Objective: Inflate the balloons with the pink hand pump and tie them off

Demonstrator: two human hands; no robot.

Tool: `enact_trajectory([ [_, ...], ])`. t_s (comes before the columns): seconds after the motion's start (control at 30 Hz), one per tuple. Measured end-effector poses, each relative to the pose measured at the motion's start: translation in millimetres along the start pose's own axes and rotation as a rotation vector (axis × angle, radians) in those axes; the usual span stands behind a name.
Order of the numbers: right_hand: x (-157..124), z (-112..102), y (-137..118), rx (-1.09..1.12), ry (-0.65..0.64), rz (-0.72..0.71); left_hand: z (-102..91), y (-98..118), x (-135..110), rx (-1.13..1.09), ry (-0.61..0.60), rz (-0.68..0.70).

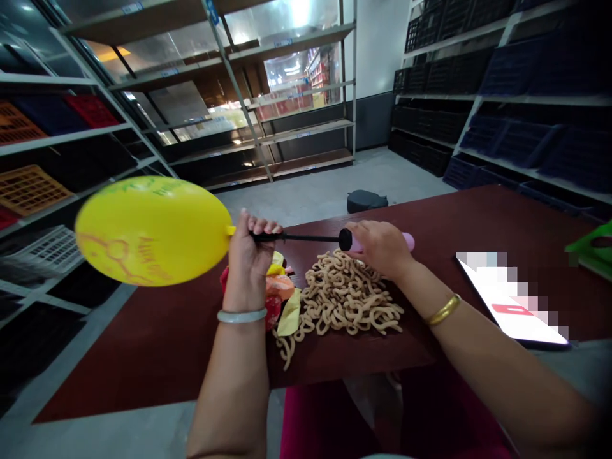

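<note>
Across the view, above the table, lies a hand balloon pump with a thin black rod and a pink barrel. My left hand is wrapped round the pump's black end, close to the neck of an inflated yellow balloon with drawn markings. Around the pink barrel my right hand is closed. Below the hands sits a pile of tan rubber-band-like loops or strings. Several uninflated balloons in red, orange and yellow lie beside it, partly covered by my left wrist.
A lit tablet or phone lies on the dark red table at right, near a green plastic object. A dark rounded item is beyond the far edge. Shelves with crates stand around.
</note>
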State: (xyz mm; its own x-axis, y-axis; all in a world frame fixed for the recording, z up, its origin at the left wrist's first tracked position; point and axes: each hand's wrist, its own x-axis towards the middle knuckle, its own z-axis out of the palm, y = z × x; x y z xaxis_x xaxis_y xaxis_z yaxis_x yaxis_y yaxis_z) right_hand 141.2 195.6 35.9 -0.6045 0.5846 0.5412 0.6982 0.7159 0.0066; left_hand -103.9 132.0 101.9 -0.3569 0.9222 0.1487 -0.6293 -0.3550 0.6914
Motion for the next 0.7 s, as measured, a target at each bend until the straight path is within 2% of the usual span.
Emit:
enact_trajectory([
  [0.1,-0.5,-2.9,-0.2,-0.014,0.032,-0.015,-1.8,19.5,-3.4,0.012,-0.013,0.055],
  [0.2,-2.1,-3.3,-3.8,-0.032,0.041,-0.003,0.6,14.1,-6.1,-0.039,-0.02,0.072],
  [0.43,-3.4,-2.8,-17.8,-0.009,0.003,-0.001,17.0,-35.2,-14.3,-0.068,-0.008,-0.006],
  [0.53,-2.9,-3.1,-25.3,-0.011,-0.005,-0.014,23.6,-58.0,-21.5,-0.09,-0.049,-0.05],
  [0.63,-3.0,-2.7,-29.6,-0.01,-0.016,-0.027,26.0,-77.1,-26.5,-0.102,-0.084,-0.073],
  [0.7,-3.0,-2.3,-30.8,0.005,-0.028,-0.035,25.4,-85.5,-27.2,-0.092,-0.06,-0.054],
])
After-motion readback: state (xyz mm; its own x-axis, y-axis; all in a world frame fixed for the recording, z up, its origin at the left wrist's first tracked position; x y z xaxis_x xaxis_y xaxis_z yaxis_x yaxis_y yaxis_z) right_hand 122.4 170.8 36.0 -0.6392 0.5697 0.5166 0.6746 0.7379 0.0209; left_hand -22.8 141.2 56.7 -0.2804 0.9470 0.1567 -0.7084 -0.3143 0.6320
